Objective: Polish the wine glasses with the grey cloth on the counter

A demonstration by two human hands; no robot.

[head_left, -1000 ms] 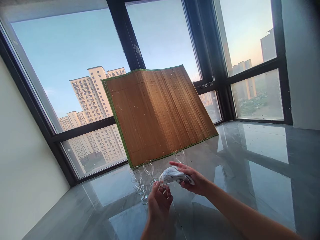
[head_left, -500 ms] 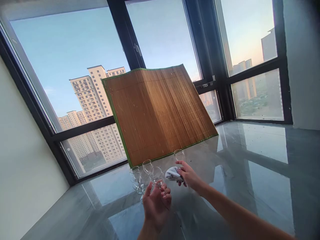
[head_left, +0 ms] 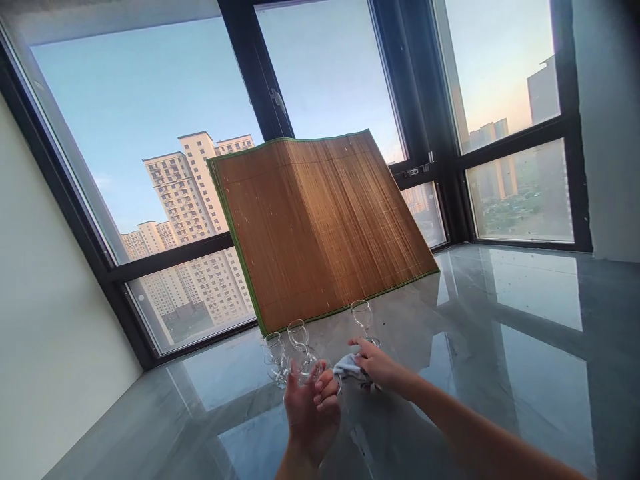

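Observation:
My left hand (head_left: 314, 413), palm up with curled fingers, is closed around a clear wine glass (head_left: 311, 373). This glass is tilted, and the fingers hide part of it. Close on its right, my right hand (head_left: 380, 367) grips a white cloth (head_left: 349, 365), its index finger stretched forward. The cloth is beside the held glass; whether they touch I cannot tell. Beyond my left hand stand more wine glasses, one glass (head_left: 298, 335) at the back and another glass (head_left: 273, 348) farther left. A single wine glass (head_left: 361, 315) stands behind my right hand.
A brown bamboo mat (head_left: 320, 227) with green edging leans against the dark window frame (head_left: 260, 73) behind the glasses. The grey glossy surface (head_left: 480, 400) reflects the windows. A white wall (head_left: 55, 320) rises at the left.
The held glass has tipped and sunk lower in my left hand. My right hand and the cloth have moved slightly down, uncovering more of the glass behind them. The view has shifted slightly.

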